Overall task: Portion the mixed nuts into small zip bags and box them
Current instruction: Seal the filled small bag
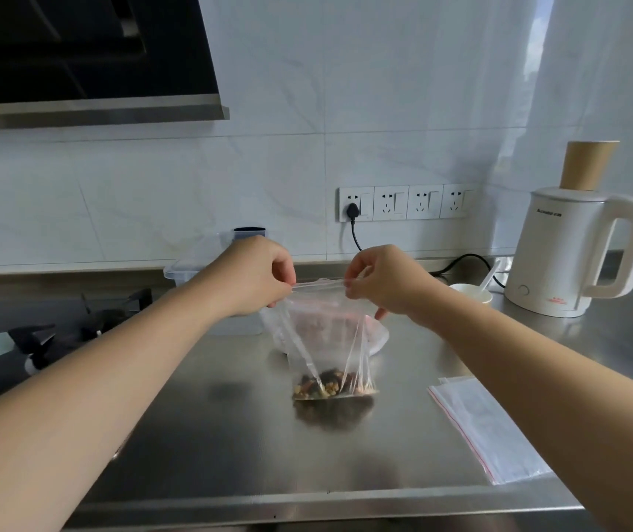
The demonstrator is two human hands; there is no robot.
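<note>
Stainless-steel countertop [230,435] runs across the lower half of the view, backed by a white marbled wall with a row of sockets [405,202] at about 1 o'clock from centre, one of them carrying a black plug. We note both forearms reaching in from the bottom corners toward the middle. Our left hand [257,278] pinches the left end of the top edge of a clear zip bag [326,339], fingers curled and closed on the plastic; our right hand [378,280] pinches the right end of the same edge in the same manner. The bag hangs upright between the two hands — its top stretched taut, its bottom touching the countertop at centre. Mixed nuts [332,385] sit in a shallow layer at the bottom of the bag. Behind the bag, at 12 o'clock from it, lies a larger clear bag [378,337]; we cannot tell its contents. A clear lidded plastic box [192,268] stands at 10 o'clock, partly hidden by the left hand. A stack of empty zip bags [487,428] with red seal lines lies flat at 4 o'clock. A small white bowl [474,291] with a white spoon [489,278] stands at 2 o'clock, just beside a white kettle [576,255] topped by a brown paper cup [587,165]. A dark range hood [76,55] occupies 10 to 11 o'clock above.
</note>
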